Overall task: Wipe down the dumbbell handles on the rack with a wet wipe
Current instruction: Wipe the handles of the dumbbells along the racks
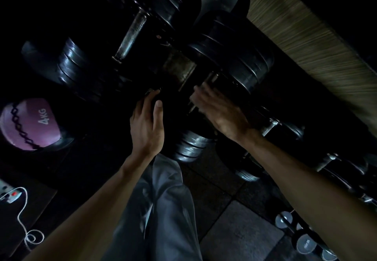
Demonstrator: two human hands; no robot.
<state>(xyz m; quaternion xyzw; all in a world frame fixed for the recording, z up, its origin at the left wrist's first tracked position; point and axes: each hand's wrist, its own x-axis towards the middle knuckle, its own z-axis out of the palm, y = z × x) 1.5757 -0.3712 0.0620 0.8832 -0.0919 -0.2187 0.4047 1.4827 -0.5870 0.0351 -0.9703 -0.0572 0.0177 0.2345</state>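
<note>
The dumbbell nearest my hands lies on the rack at frame centre; its long axis runs from lower left to upper right, with one dark plate stack at the upper-right end; the lower-left end is lost in shadow; the short metal handle between them looks worn and dull. A second dumbbell behind it shows a knurled handle lying on a steeper slant, lower left to upper right. My left hand is at the dark lower-left end of the near dumbbell; thumb straight, fingers reaching into the shadow; whether they grasp anything I cannot tell. My right hand is blurred, just below the handle, fingers extended and loose, palm down; no grasp visible; I cannot make out a wipe in either hand. A purple ball marked 4 KG sits at left; smaller dumbbells stand at lower right; my grey trouser leg is below.
</note>
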